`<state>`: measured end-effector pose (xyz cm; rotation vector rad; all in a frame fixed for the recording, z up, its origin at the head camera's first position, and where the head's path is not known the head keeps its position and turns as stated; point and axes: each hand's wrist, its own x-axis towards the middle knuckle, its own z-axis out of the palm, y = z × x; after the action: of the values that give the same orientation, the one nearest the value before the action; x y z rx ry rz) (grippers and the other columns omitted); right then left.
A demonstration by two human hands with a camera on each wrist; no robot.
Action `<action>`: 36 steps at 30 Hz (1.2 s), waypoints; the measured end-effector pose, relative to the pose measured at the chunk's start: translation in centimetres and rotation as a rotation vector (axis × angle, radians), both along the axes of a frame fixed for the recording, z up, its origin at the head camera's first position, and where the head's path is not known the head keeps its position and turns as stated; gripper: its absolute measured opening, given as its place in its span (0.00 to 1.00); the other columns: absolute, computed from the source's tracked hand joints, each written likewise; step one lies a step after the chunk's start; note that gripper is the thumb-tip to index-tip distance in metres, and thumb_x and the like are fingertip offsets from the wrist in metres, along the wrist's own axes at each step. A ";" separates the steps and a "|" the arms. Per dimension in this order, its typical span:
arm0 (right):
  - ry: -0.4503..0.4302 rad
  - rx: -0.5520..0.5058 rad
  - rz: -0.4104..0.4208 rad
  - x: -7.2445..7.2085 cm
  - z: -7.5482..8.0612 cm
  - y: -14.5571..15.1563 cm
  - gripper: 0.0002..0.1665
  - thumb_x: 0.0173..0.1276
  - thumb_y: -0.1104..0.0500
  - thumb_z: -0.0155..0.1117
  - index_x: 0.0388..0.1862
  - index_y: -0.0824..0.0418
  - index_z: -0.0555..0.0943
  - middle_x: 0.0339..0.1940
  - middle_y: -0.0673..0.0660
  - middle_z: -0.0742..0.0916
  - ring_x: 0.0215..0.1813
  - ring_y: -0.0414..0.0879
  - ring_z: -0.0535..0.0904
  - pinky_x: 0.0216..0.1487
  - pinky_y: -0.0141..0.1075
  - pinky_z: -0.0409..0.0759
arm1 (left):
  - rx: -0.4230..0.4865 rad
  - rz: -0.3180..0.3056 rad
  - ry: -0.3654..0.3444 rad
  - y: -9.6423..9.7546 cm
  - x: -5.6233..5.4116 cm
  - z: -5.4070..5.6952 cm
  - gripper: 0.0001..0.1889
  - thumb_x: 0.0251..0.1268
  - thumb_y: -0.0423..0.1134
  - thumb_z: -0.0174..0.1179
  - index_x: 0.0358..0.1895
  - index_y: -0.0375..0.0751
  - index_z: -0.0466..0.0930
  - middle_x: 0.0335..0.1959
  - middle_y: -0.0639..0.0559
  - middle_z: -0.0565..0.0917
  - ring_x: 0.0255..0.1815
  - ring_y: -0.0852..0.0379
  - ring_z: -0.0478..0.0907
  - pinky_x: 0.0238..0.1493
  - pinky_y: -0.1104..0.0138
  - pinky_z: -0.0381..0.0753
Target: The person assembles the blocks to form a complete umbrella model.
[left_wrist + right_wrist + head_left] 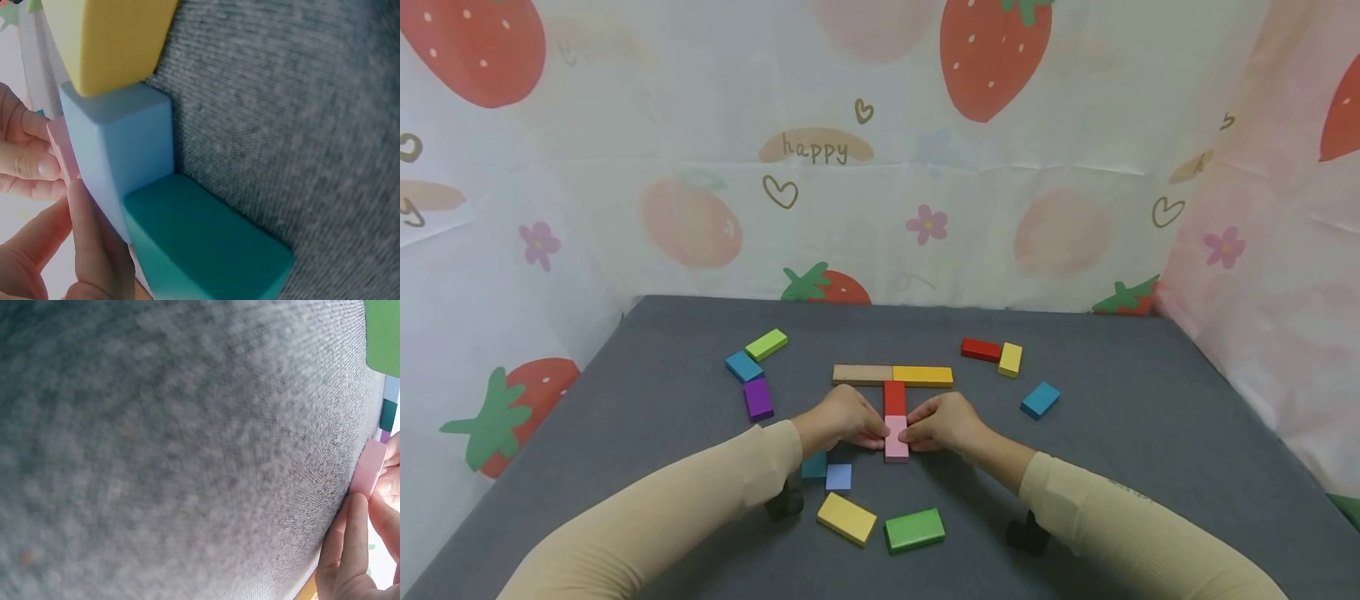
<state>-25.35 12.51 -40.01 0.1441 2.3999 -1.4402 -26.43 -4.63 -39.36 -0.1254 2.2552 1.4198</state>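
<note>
A pink block (896, 447) lies flat on the dark cloth, its far end against a red block (894, 397). Fingertips of my left hand (842, 415) hold its left long side, while those of my right hand (946, 421) grip the right side. Beyond the red block, a tan block (862, 375) and an orange-yellow block (922, 377) lie end to end, making a T with the red and pink ones. In the right wrist view, finger and thumb close on the pink block (369, 467). The left wrist view shows only a sliver of it.
Near my left wrist lie a teal block (814, 466), a light blue block (838, 477) and a yellow block (847, 518). A green block (915, 531) lies in front. Purple (758, 399), blue and lime blocks sit left; red (981, 349), yellow and blue (1041, 401) ones right.
</note>
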 end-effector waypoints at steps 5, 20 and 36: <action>-0.006 0.005 -0.001 -0.1 0.0 0.0 0.14 0.55 0.66 0.77 0.41 0.67 0.88 0.33 0.57 0.90 0.32 0.43 0.88 0.36 0.34 0.87 | 0.008 0.005 -0.005 -0.1 -0.1 -0.1 0.06 0.59 0.29 0.69 0.37 0.28 0.88 0.25 0.45 0.87 0.21 0.61 0.84 0.26 0.74 0.83; -0.013 -0.003 -0.003 0.3 0.3 0.7 0.15 0.56 0.64 0.78 0.43 0.66 0.87 0.37 0.57 0.90 0.33 0.42 0.87 0.40 0.36 0.88 | -0.033 -0.029 0.047 -0.4 0.3 0.4 0.06 0.58 0.30 0.70 0.36 0.30 0.88 0.26 0.46 0.88 0.23 0.61 0.84 0.31 0.70 0.86; -0.149 0.038 0.189 5.5 1.5 5.3 0.19 0.55 0.60 0.79 0.46 0.63 0.87 0.34 0.51 0.89 0.34 0.40 0.83 0.42 0.36 0.88 | -0.258 -0.607 0.405 -5.1 6.7 1.4 0.18 0.50 0.37 0.76 0.45 0.37 0.86 0.40 0.51 0.87 0.40 0.57 0.80 0.41 0.66 0.83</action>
<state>-19.83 17.82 -38.53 0.0314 2.2543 -1.2545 -19.71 -9.73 -37.98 0.7644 2.4729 0.8804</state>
